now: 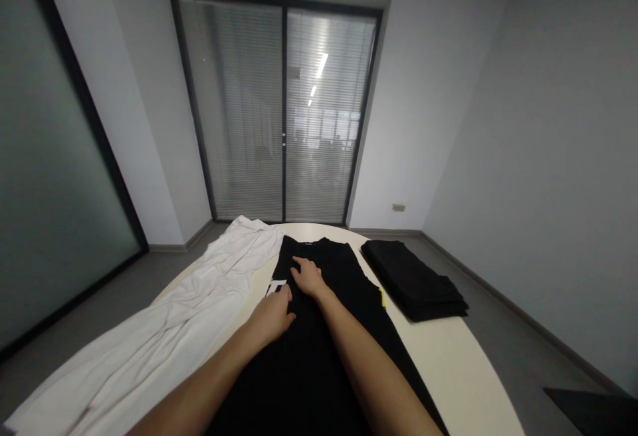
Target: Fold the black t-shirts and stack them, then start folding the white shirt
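Note:
A long black shirt (309, 343) lies flat on the table, its neckline toward the far end. White marking (276, 286) shows at its left edge, and a small yellow strip (383, 297) at its right edge. My left hand (272, 314) is closed at the shirt's left edge, just below the white marking, with fingers curled on the fabric. Higher up, my right hand (308, 277) rests on the shirt's upper left part, fingers stretched out over the cloth.
A rumpled white cloth (184, 316) covers the left side of the pale table (463, 363) and hangs over its edge. To the right sits a folded black stack of fabric (411, 280). Behind are a glass door (234, 110) and walls; a dark object (593, 409) is at lower right.

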The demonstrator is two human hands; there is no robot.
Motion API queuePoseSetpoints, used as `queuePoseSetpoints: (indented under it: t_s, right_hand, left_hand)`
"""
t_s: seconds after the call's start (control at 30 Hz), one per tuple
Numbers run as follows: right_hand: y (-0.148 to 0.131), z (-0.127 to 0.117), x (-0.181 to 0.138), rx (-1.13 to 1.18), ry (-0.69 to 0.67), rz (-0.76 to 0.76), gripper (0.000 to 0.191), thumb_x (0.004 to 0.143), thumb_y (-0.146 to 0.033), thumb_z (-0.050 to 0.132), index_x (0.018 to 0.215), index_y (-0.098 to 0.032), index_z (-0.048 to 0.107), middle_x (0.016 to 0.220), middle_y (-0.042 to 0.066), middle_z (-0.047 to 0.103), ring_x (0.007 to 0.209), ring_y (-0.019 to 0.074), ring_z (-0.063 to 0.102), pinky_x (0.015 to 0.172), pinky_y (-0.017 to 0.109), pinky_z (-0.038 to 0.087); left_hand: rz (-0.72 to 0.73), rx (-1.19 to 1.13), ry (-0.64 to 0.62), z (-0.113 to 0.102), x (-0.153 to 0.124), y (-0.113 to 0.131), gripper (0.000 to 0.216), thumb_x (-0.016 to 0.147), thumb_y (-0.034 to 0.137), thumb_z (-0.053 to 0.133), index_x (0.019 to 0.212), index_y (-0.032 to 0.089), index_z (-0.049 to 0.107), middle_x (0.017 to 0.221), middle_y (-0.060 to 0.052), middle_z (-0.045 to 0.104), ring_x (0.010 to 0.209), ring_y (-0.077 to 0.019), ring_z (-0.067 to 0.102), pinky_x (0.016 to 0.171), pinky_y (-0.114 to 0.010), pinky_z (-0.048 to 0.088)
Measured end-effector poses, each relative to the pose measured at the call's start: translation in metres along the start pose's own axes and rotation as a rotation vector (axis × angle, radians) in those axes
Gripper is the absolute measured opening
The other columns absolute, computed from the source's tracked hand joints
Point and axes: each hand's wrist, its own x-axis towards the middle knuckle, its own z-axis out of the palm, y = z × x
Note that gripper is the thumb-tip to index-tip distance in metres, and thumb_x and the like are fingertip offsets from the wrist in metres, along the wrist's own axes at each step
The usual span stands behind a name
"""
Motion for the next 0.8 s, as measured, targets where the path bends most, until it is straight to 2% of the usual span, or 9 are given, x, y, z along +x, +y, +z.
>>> queuePoseSetpoints:
  t_s: [0.1, 0.23, 0.37, 0.43, 0.5, 0.6, 0.7, 0.8]
  right_hand:
    - [0.003, 0.003, 0.001, -0.023, -0.008, -0.007, 0.050, 0.093, -0.037, 0.054, 0.141, -0.024, 0.053, 0.143, 0.008, 0.056, 0.133, 0.0279, 0.048, 0.109, 0.046, 0.036]
    - [0.007, 0.005, 0.002, -0.048, 0.003, -0.014, 0.048, 0.096, -0.028, 0.048, 0.144, -0.023, 0.049, 0.146, 0.008, 0.054, 0.134, 0.0253, 0.047, 0.108, 0.044, 0.037]
    - [0.009, 0.003, -0.001, -0.076, 0.013, -0.052, 0.047, 0.096, -0.028, 0.049, 0.142, -0.019, 0.052, 0.146, 0.008, 0.053, 0.133, 0.0243, 0.047, 0.108, 0.039, 0.038]
    - [0.008, -0.002, -0.004, -0.095, 0.030, -0.081, 0.046, 0.095, -0.026, 0.050, 0.141, -0.019, 0.052, 0.146, 0.007, 0.053, 0.131, 0.0218, 0.048, 0.108, 0.034, 0.037]
    - [0.010, -0.011, -0.009, -0.121, 0.061, -0.093, 0.045, 0.094, -0.020, 0.047, 0.139, -0.020, 0.054, 0.143, 0.007, 0.055, 0.128, 0.0202, 0.049, 0.108, 0.031, 0.036]
    - [0.020, -0.032, -0.016, -0.247, 0.136, 0.025, 0.044, 0.094, -0.016, 0.042, 0.134, -0.025, 0.057, 0.136, 0.007, 0.059, 0.124, 0.0221, 0.051, 0.103, 0.034, 0.038]
    - [0.042, -0.056, -0.019, -0.341, 0.188, 0.210, 0.047, 0.093, -0.013, 0.038, 0.134, -0.023, 0.058, 0.136, 0.014, 0.058, 0.123, 0.0293, 0.052, 0.097, 0.041, 0.041]
    - [0.069, -0.074, -0.019, -0.374, 0.196, 0.361, 0.050, 0.093, -0.011, 0.033, 0.134, -0.021, 0.059, 0.130, 0.020, 0.061, 0.120, 0.0344, 0.055, 0.092, 0.048, 0.043]
  left_hand:
    - [0.016, 0.005, -0.060, 0.000, -0.009, 0.003, 0.021, 0.080, 0.016, 0.065, 0.100, 0.019, 0.057, 0.092, -0.009, 0.073, 0.090, -0.0261, 0.071, 0.071, -0.030, 0.045]
    - [0.039, -0.062, -0.168, -0.001, -0.017, 0.003, 0.023, 0.086, 0.019, 0.057, 0.109, 0.019, 0.058, 0.074, -0.001, 0.072, 0.060, -0.0177, 0.069, 0.057, -0.025, 0.043]
    - [0.087, -0.305, -0.340, 0.000, -0.015, -0.006, 0.026, 0.092, 0.025, 0.048, 0.115, 0.019, 0.058, 0.082, -0.001, 0.074, 0.048, -0.0126, 0.062, 0.047, -0.023, 0.040]
    - [0.113, -0.301, -0.261, 0.000, -0.012, -0.014, 0.022, 0.091, 0.026, 0.049, 0.109, 0.020, 0.061, 0.082, 0.000, 0.074, 0.056, -0.0138, 0.065, 0.052, -0.023, 0.042]
    - [0.109, -0.183, -0.068, -0.003, -0.009, -0.021, 0.015, 0.090, 0.025, 0.053, 0.102, 0.021, 0.062, 0.080, 0.000, 0.072, 0.071, -0.0164, 0.068, 0.062, -0.024, 0.044]
    - [-0.025, 0.017, 0.171, -0.008, -0.005, -0.033, 0.017, 0.091, 0.026, 0.053, 0.105, 0.021, 0.061, 0.097, -0.006, 0.071, 0.090, -0.0225, 0.069, 0.074, -0.029, 0.045]
    - [-0.156, 0.095, 0.219, -0.010, 0.000, -0.044, 0.025, 0.093, 0.028, 0.052, 0.116, 0.022, 0.059, 0.114, -0.011, 0.067, 0.096, -0.0261, 0.068, 0.076, -0.032, 0.045]
    - [-0.149, 0.024, 0.204, -0.008, 0.005, -0.051, 0.028, 0.090, 0.021, 0.055, 0.117, 0.026, 0.059, 0.110, -0.007, 0.070, 0.097, -0.0227, 0.068, 0.076, -0.029, 0.044]
